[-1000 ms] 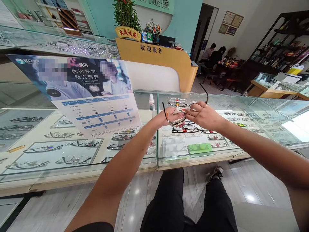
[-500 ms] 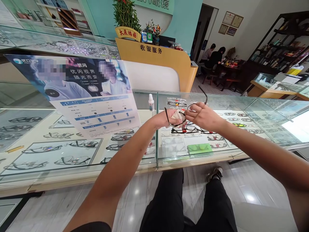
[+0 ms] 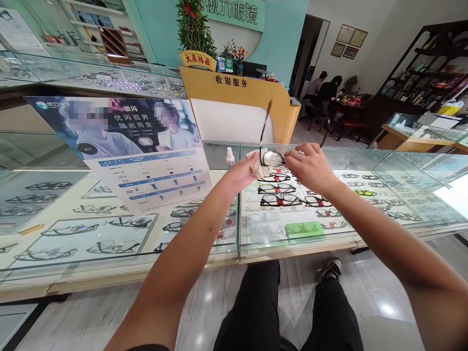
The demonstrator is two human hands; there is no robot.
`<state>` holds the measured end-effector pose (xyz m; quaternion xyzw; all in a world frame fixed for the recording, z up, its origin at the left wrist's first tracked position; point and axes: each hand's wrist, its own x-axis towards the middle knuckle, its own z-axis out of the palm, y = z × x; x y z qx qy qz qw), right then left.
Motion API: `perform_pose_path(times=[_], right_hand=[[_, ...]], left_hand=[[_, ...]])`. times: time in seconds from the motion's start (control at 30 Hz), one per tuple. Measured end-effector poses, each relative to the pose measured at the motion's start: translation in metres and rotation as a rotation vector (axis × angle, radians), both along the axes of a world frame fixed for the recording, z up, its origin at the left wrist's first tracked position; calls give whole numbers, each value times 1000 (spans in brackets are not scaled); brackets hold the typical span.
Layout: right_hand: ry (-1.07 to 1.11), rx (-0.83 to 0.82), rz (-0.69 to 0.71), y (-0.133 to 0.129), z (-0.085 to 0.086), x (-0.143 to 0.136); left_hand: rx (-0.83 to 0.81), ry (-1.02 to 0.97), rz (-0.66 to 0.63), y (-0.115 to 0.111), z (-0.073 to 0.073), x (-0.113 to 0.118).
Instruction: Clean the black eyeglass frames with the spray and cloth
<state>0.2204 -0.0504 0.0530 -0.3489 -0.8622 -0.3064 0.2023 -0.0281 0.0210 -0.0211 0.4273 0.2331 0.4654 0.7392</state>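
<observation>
Black-rimmed eyeglasses (image 3: 273, 159) are held raised above the glass-topped worktop (image 3: 310, 242), between two bare hands. By the left hand (image 3: 242, 173), a soft, cream-coloured cloth (image 3: 260, 168) is gripped against one side of the frame; by the right hand (image 3: 307, 164), with fingers bent closed, the other side is held, though the exact contact is hidden. Near the left hand, a small white bottle (image 3: 230, 157) is seen upright on the worktop. The eyeglasses can be judged light and fairly stiff, with lenses easily smeared or scratched and splayed temples easily strained; they are best taken by the rim or bridge.
</observation>
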Motion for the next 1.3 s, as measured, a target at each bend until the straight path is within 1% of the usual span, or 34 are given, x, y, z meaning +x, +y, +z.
perform_pose_path(times=[0.1,0.13,0.2,0.27,0.37,0.43,0.53,0.63,0.7,0.83,0.9,1.07,1.3], right_hand=[[447,-115,35,2,1,-11],[588,-170,61,3,2,-16],[827,-295,115,4,1,-27],[1007,-443,166,7,-1,-38],[1218,-659,261,14,-8,-48],[1330,-735,318,19,-13,-50],[1427,-764,345,26,-20,-49],[1473,-781,357,29,-25,-48],[1488,-798,368,29,-27,-48],[1471,-834,339,28,-33,-46],[1465,-858,355,30,-38,-45],[1590,-1015,419,38,-49,-44],[1684,-1107,446,34,-49,-51]], left_hand=[[-109,-58,24,-1,7,-1],[-127,-74,11,-2,9,0],[-113,-87,-18,-5,9,0],[-72,-83,-11,-8,9,0],[-22,-77,72,-9,8,-1],[-15,-67,119,-9,8,-2],[-15,-23,158,-6,6,-4],[22,49,164,-5,3,-4],[70,105,156,-7,1,-3],[174,186,114,-14,0,0],[207,214,93,-18,-1,1],[242,237,81,-24,-1,5],[247,239,65,-30,-1,8]])
